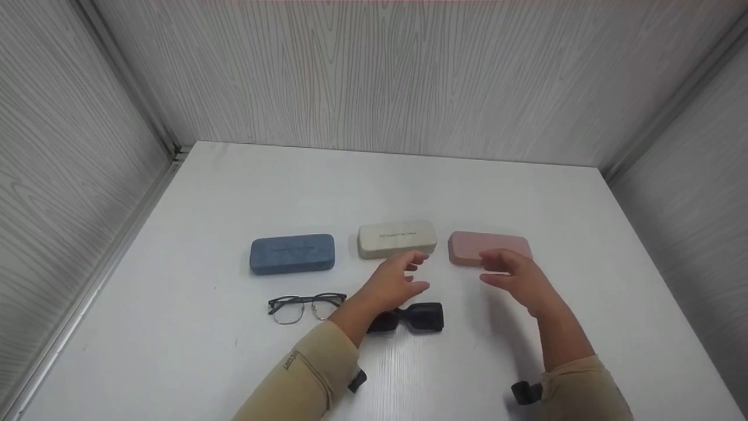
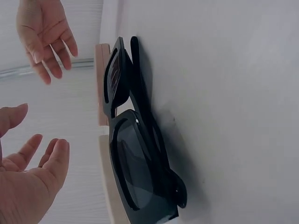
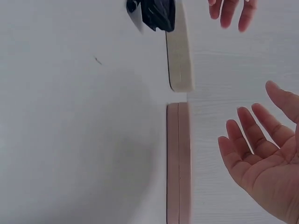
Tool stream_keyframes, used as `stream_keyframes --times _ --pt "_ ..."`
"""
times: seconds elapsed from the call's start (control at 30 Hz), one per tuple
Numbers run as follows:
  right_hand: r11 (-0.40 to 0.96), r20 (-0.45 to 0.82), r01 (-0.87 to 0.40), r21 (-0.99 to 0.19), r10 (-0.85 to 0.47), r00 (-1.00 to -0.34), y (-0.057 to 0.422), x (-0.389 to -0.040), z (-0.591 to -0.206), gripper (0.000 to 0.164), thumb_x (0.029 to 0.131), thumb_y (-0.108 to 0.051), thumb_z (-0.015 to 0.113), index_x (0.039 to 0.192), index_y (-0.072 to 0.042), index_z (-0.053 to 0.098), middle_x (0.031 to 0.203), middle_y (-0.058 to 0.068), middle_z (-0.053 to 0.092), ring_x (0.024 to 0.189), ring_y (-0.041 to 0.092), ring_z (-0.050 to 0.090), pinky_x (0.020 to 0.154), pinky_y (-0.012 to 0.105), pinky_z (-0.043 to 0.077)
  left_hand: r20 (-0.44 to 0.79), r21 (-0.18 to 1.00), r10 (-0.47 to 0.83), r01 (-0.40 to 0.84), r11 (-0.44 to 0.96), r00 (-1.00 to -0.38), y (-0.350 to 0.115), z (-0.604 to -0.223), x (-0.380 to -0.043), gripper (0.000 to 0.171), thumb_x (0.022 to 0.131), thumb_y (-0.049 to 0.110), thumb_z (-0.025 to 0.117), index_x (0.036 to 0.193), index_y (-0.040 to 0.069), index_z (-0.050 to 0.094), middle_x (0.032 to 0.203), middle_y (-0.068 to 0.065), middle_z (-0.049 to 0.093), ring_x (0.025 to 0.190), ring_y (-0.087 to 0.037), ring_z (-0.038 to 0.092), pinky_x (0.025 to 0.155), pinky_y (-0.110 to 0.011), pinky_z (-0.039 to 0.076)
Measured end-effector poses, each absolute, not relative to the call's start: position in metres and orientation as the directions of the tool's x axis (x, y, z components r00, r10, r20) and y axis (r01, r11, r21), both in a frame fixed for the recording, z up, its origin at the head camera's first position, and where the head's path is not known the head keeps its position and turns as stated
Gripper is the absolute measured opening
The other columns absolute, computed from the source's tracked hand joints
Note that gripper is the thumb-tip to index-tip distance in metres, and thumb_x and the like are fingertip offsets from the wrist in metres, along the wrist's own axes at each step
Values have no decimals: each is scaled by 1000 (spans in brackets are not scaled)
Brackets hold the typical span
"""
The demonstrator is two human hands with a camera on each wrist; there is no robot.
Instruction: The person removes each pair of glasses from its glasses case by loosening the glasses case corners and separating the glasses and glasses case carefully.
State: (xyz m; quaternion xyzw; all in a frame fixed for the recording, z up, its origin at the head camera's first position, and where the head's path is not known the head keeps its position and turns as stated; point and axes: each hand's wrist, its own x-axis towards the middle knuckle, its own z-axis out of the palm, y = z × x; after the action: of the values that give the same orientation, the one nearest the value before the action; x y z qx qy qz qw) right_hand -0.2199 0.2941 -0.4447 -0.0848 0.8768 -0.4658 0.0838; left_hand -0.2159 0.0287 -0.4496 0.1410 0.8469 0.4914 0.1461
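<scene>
My left hand (image 1: 398, 279) hovers above the dark sunglasses (image 1: 424, 317), near the front of the cream glasses case (image 1: 397, 238). Its fingers are loosely bent and hold nothing. My right hand (image 1: 515, 278) is raised in front of the pink glasses case (image 1: 485, 247), partly covering it in the head view; nothing lies in it. In the left wrist view the black sunglasses (image 2: 135, 154) rest on the table with lenses facing the cases. The right wrist view shows the relaxed, spread fingers of the right hand (image 3: 268, 163) beside the pink case (image 3: 179, 163).
A blue glasses case (image 1: 292, 254) lies to the left of the cream one. Thin-framed eyeglasses (image 1: 289, 310) sit in front of it, partly behind the left forearm. The white table (image 1: 175, 351) is enclosed by wood-grain panels (image 1: 374, 76) at the back and both sides.
</scene>
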Motion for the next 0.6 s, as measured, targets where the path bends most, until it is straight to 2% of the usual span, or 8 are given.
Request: stream_keyframes --times 0.17,0.37,0.5,0.6 --pt "568 -73 -32 -823 -161 -984 315 -228 -446 44 86 -22 64 127 -12 51 125 9 54 118 23 48 99 44 40 -115 885 375 76 459 -920 39 -448 -224 49 85 18 64 131 14 46 129 -2 49 120 -18 46 97 -31 42" --pt "570 -113 59 -820 -60 -992 337 -240 -448 46 88 -17 60 131 -8 47 131 12 49 125 28 41 103 46 35 -129 875 359 64 480 -925 53 -450 -236 49 85 18 65 131 16 47 128 -1 49 119 -17 46 97 -31 42" --pt "574 -157 127 -809 -3 -988 350 -251 -451 48 90 -15 58 135 -8 43 137 15 41 130 32 33 104 49 32 -133 866 360 68 495 -923 63 -454 -244 48 85 18 65 130 15 48 128 -3 48 119 -18 46 96 -30 42" --pt "572 -183 158 -805 13 -983 358 -259 -456 55 89 -20 60 138 -9 38 143 16 33 133 33 28 105 49 31 -144 859 358 64 508 -922 69 -455 -250 48 85 17 64 130 13 47 128 -4 49 119 -18 46 97 -31 41"
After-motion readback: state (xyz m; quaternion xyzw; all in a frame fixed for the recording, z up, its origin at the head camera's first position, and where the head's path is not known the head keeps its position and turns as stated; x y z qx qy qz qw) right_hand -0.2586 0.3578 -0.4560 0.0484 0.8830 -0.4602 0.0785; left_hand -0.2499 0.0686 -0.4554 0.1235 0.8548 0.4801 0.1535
